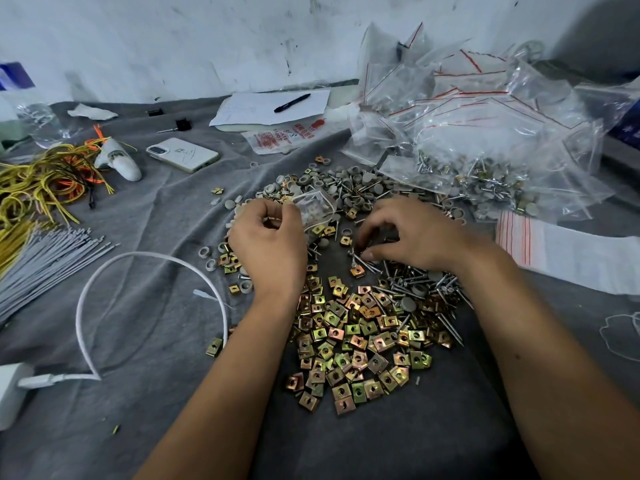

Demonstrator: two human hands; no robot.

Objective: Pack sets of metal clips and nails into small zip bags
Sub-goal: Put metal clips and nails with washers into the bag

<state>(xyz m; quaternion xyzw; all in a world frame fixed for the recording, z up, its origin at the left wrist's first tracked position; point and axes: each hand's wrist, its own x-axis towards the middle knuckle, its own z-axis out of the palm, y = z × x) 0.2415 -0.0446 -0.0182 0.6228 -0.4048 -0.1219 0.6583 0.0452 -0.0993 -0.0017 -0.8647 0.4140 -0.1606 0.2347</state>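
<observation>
On the wrinkled grey cloth (pixel 145 427), bare room lies only near the front edge. The left hand (pixel 266 244) pinches a clear zip bag (pixel 317 211) above the brassy square clips (pixel 349 337). The right hand (pixel 415 233), fingers curled, pinches at thin steel nails (pixel 415 289). Crinkly filled bags (pixel 485 133) crowd the far right; a white cable (pixel 145 271) loops left.

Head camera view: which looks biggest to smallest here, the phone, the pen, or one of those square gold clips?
As they appear:
1. phone
2. pen
3. one square gold clip
Phone and pen lie farther from the camera, so true gaps may differ.
</observation>
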